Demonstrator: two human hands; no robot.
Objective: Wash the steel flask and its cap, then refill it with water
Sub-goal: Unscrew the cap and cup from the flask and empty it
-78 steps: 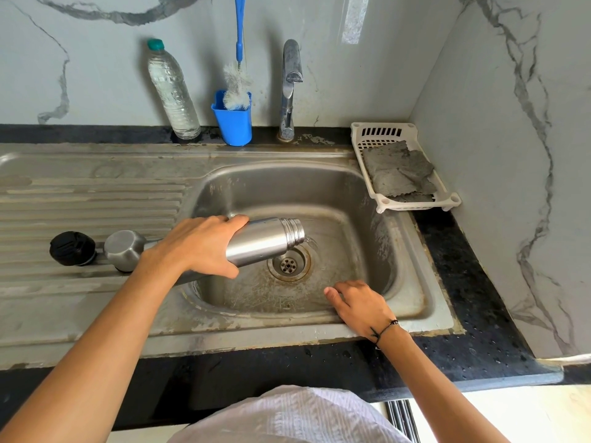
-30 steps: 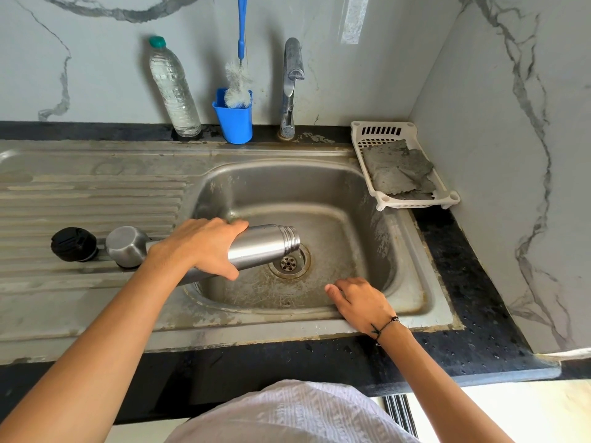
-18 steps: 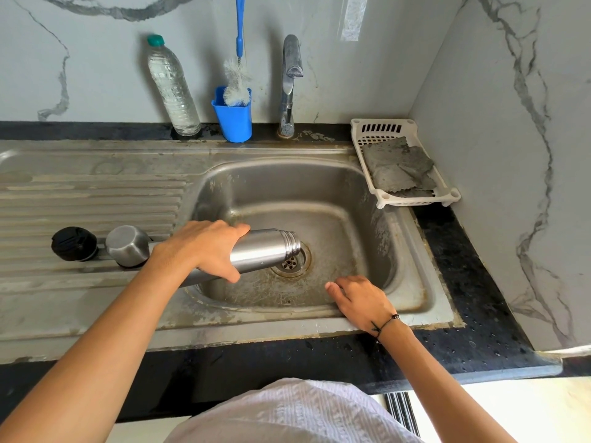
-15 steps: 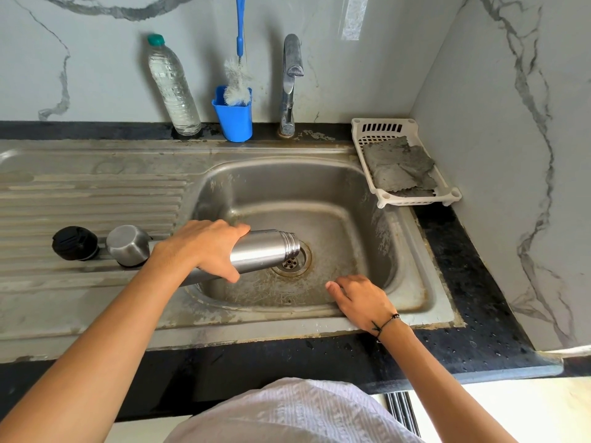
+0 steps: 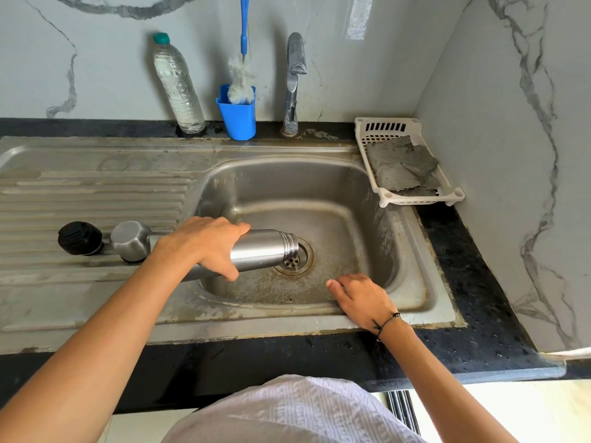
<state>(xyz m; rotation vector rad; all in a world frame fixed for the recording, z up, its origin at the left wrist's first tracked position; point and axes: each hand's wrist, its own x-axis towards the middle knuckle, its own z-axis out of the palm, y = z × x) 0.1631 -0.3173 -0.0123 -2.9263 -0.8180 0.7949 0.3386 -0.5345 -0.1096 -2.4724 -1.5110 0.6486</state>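
Note:
My left hand (image 5: 204, 246) grips the steel flask (image 5: 265, 249) round its body and holds it tipped on its side over the sink basin (image 5: 319, 193), its open threaded mouth above the drain (image 5: 295, 259). No water shows at the mouth. On the draining board to the left stand the steel cup cap (image 5: 129, 239) and the black stopper (image 5: 80, 238). My right hand (image 5: 363, 300) rests on the front rim of the basin, fingers curled over the edge, holding nothing.
At the back stand a clear plastic water bottle (image 5: 177, 84), a blue cup (image 5: 238, 115) with a bottle brush (image 5: 241, 81), and the tap (image 5: 294, 81), which is off. A white basket (image 5: 412, 199) with a grey cloth (image 5: 399, 164) sits right of the sink.
Water ran from the flask's mouth 2.6 s ago and has stopped. The flask's mouth has dipped slightly lower and nearer the drain. My right hand has stayed on the rim.

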